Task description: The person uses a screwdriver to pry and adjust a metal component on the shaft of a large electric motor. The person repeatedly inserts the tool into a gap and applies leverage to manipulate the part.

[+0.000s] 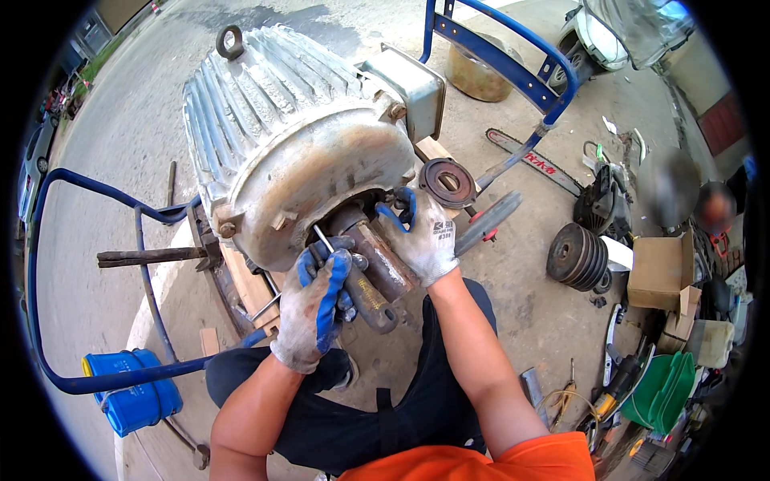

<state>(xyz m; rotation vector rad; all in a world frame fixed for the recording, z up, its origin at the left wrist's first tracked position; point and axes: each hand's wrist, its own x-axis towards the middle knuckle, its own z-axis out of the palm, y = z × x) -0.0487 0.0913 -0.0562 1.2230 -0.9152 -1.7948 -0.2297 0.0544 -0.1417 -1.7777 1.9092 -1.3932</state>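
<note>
A large grey finned electric motor point(313, 172) lies before me, its thick steel shaft point(383, 260) sticking out toward me from a dark round opening. My left hand point(309, 301), in a white and blue work glove, is closed round a screwdriver point(370, 303). The tool's dark handle slants down beside the shaft, and its thin metal blade points up at the opening's edge. My right hand point(417, 236), gloved alike, is at the opening's right edge with fingers curled; what they grip is hidden. Beside it lies a rusty round bearing cover point(447, 183).
A blue tubular frame point(120, 383) surrounds the motor, with wooden planks point(249, 284) beneath. On the right are a chainsaw point(537, 164), a grooved pulley point(577, 255), a cardboard box point(659, 272), a green bin point(662, 393) and scattered tools. Blue buckets point(136, 393) stand at the left.
</note>
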